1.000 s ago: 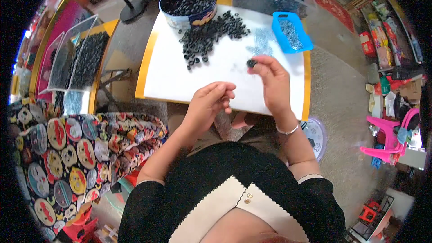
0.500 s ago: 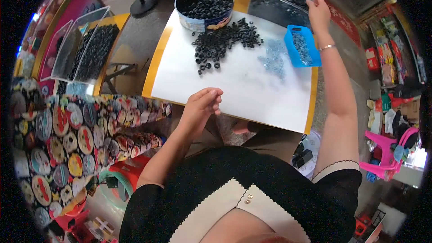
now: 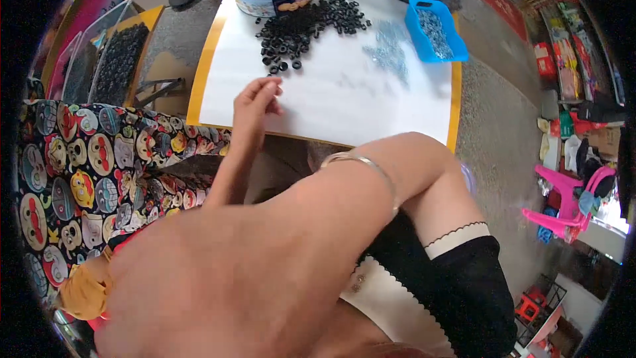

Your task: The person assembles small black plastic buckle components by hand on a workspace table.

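Hands at the ring-sorting table

The right hand (image 3: 218,278) fills the foreground, close and blurred; its grip cannot be told. On the white table (image 3: 344,99), the left hand (image 3: 255,99) rests with fingers pinched together, near the pile of black rubber rings (image 3: 301,23)

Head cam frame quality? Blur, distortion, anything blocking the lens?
Head view: right hand sits close to the lens, large and soft, blocking the lower frame; strong fisheye bends the white table edges; even daylight, no harsh glare; black rings and left hand stay sharp.
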The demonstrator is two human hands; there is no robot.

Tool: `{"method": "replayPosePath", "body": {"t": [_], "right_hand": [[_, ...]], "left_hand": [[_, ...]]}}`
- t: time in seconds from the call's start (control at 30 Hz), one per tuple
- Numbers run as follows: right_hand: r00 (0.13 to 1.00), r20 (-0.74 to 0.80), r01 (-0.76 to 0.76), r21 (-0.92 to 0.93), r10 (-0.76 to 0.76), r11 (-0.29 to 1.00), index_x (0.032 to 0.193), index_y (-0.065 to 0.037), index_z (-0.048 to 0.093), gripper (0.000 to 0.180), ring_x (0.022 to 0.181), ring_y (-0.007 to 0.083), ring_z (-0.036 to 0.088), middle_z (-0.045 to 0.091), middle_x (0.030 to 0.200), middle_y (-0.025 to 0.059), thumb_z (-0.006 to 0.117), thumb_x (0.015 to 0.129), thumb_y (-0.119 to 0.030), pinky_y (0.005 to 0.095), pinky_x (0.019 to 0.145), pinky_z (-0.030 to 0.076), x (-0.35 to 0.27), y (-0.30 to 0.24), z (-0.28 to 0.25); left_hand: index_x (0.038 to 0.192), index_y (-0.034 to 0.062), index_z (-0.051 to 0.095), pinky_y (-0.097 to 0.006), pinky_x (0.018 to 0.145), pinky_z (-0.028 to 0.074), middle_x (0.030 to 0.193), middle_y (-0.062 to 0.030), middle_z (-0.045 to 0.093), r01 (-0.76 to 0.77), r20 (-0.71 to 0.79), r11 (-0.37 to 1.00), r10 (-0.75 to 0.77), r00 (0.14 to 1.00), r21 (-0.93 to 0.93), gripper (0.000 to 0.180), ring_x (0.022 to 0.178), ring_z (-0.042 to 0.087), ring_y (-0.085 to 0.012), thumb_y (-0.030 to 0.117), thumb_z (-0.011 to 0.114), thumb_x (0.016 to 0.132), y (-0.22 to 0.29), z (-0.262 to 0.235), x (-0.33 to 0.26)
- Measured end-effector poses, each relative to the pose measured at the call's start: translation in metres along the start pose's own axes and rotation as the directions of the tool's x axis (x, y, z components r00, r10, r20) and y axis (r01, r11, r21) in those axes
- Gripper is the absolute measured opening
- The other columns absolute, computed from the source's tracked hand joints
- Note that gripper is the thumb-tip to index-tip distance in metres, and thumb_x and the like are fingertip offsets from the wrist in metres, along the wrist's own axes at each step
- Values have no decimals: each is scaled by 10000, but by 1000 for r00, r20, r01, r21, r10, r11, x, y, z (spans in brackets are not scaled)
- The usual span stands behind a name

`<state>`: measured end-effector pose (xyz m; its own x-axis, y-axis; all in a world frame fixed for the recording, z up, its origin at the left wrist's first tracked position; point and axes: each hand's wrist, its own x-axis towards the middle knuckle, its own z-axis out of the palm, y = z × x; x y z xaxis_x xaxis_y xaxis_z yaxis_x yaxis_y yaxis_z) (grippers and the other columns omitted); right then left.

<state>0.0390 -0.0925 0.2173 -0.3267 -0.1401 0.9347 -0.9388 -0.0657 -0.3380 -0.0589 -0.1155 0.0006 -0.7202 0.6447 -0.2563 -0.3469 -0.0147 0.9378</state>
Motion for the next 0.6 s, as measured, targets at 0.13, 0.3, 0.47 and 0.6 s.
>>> {"method": "replayPosePath", "body": {"t": [0.13, 0.3, 0.47, 0.6], "right_hand": [[969, -139, 215, 58, -206, 975, 882, -54, 519, 217, 668, 297, 624, 574, 781, 85, 600, 709, -157, 405, 541, 489, 10, -1, 26], [987, -72, 146, 3, -145, 989, 897, -41, 528, 205, 672, 287, 611, 576, 780, 78, 573, 740, -166, 405, 548, 482, -5, -22, 16], [969, 165, -117, -342, 183, 932, 1086, -17, 583, 310, 675, 223, 550, 562, 823, 63, 551, 813, -161, 319, 583, 443, -54, -15, -18], [881, 34, -414, -428, 472, 804, 1075, -55, 620, 330, 771, 285, 604, 625, 947, 107, 618, 749, -3, 363, 675, 498, -88, -14, -38]], "left_hand": [[1016, 18, 647, -216, 607, 446, 819, -22, 597, -203, -53, 948, 222, 974, 246, 193, 648, 520, -78, 146, 559, 901, 9, -5, 37], [976, 18, 659, -295, 715, 484, 855, -76, 660, -318, -80, 760, 435, 897, 567, 203, 763, 609, -165, 172, 573, 876, 16, -20, 66], [951, 31, 655, -392, 751, 482, 891, -170, 635, -285, 70, 462, 428, 901, 840, 242, 831, 625, -313, 236, 614, 828, 16, -12, 63], [908, 28, 647, -401, 736, 475, 887, -155, 600, -312, 116, 408, 438, 892, 858, 227, 810, 610, -321, 242, 613, 838, 15, 0, 56]]}}
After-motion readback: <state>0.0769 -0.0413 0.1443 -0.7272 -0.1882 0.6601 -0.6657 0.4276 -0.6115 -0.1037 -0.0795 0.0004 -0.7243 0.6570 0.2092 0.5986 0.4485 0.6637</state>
